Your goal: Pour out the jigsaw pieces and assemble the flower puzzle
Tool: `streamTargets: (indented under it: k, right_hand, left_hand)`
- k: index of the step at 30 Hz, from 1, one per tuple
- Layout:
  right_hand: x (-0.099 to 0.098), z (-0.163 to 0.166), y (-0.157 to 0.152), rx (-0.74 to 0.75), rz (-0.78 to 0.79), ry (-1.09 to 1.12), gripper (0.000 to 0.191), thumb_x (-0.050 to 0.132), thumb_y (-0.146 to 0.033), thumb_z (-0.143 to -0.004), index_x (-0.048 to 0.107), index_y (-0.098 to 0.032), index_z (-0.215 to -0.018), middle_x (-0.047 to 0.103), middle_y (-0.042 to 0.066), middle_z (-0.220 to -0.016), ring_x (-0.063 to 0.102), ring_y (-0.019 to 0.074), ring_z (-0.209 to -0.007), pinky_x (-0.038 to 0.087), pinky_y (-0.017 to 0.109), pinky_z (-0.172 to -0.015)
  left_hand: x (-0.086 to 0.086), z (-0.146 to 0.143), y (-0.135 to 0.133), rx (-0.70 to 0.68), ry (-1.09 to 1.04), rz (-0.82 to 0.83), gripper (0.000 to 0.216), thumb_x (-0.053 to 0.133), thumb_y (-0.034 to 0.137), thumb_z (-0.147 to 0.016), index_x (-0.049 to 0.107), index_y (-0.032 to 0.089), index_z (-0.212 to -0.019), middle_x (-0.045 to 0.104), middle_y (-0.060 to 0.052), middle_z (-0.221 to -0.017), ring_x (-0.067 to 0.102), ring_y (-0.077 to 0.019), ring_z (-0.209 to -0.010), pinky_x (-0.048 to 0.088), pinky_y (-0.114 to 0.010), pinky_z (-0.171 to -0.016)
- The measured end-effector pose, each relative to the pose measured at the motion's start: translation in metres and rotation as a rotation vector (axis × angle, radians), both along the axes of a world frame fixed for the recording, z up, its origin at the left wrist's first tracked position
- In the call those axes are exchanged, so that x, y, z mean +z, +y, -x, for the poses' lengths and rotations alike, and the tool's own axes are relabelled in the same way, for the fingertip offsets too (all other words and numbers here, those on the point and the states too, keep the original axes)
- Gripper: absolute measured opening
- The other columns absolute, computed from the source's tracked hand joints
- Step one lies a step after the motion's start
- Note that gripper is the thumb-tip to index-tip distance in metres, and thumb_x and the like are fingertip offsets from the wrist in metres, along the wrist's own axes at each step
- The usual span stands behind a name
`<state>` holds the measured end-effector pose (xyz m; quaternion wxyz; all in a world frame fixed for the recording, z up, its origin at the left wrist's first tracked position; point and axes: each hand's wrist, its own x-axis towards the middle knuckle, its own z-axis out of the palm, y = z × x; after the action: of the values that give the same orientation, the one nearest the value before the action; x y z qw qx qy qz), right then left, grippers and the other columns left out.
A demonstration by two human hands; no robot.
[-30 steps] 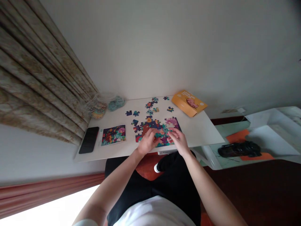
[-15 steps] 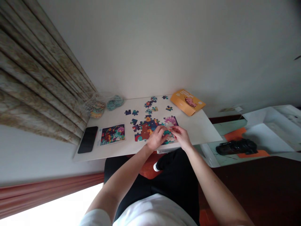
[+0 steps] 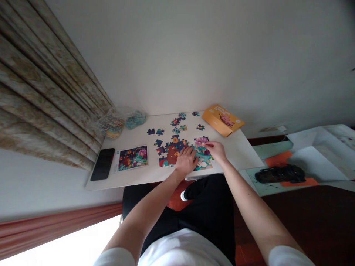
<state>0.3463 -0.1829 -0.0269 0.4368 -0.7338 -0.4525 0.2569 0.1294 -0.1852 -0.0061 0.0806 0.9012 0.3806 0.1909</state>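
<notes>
A partly joined jigsaw puzzle [image 3: 171, 153] lies near the table's front edge, with dark, brown and teal areas. My left hand [image 3: 186, 159] rests flat over its middle, fingers stretched out, covering some of the picture. At the pink flower section [image 3: 200, 140] on the right, the thumb and fingers of my right hand [image 3: 216, 150] are pinched together on a small puzzle piece, mostly covered by the fingertips. Loose pieces [image 3: 160, 132] lie behind and to the left of the joined part. A reference picture [image 3: 133, 159] of the puzzle lies flat to the left.
A black phone [image 3: 102, 164] lies at the table's left end. Behind it stand clear bags [image 3: 113, 127] of pieces by the curtain. An orange box [image 3: 222, 120] sits at the back right. Beyond the table's right edge are a black camera-like object [image 3: 280, 173] and a white box [image 3: 313, 155].
My hands have moved apart. The left now lies flatter on the puzzle; the right has shifted slightly right and up to the pink flower section.
</notes>
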Motion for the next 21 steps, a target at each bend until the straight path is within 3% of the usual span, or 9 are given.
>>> streamTargets:
  k: [7, 12, 18, 21]
  right_hand:
    - [-0.003, -0.001, -0.001, 0.009, -0.019, 0.243, 0.043, 0.085, -0.055, -0.065, 0.083, -0.018, -0.087, 0.082, 0.010, -0.089, 0.077, 0.0286, -0.084, 0.058, 0.037, -0.080]
    - [0.001, 0.003, 0.000, 0.012, 0.030, 0.076, 0.038, 0.084, -0.056, -0.067, 0.082, -0.021, -0.082, 0.081, 0.007, -0.080, 0.076, 0.0281, -0.078, 0.057, 0.037, -0.074]
    - [0.009, 0.014, -0.004, 0.042, 0.044, -0.168, 0.038, 0.072, -0.060, -0.083, 0.081, -0.023, -0.079, 0.079, 0.007, -0.074, 0.072, 0.0232, -0.066, 0.052, 0.032, -0.063]
    - [0.013, 0.019, -0.007, 0.061, 0.043, -0.298, 0.043, 0.065, -0.060, -0.090, 0.081, -0.022, -0.080, 0.077, 0.008, -0.074, 0.069, 0.0222, -0.066, 0.051, 0.032, -0.066]
  left_hand:
    - [-0.001, -0.003, -0.001, 0.024, 0.010, -0.019, 0.030, 0.059, 0.030, -0.100, 0.067, 0.017, -0.127, 0.070, -0.013, -0.129, 0.060, -0.0285, -0.130, 0.045, -0.047, -0.118]
    - [0.002, -0.002, -0.002, 0.012, 0.010, -0.016, 0.027, 0.057, 0.029, -0.100, 0.068, 0.016, -0.121, 0.069, -0.015, -0.126, 0.060, -0.0300, -0.128, 0.045, -0.048, -0.117]
    - [0.006, -0.002, -0.002, 0.004, 0.036, -0.002, 0.039, 0.052, 0.030, -0.101, 0.060, 0.017, -0.137, 0.065, -0.015, -0.127, 0.058, -0.0315, -0.126, 0.044, -0.050, -0.115]
    - [0.007, -0.003, -0.001, 0.005, 0.062, 0.000, 0.042, 0.052, 0.031, -0.101, 0.058, 0.018, -0.141, 0.063, -0.016, -0.131, 0.055, -0.0324, -0.126, 0.044, -0.050, -0.114]
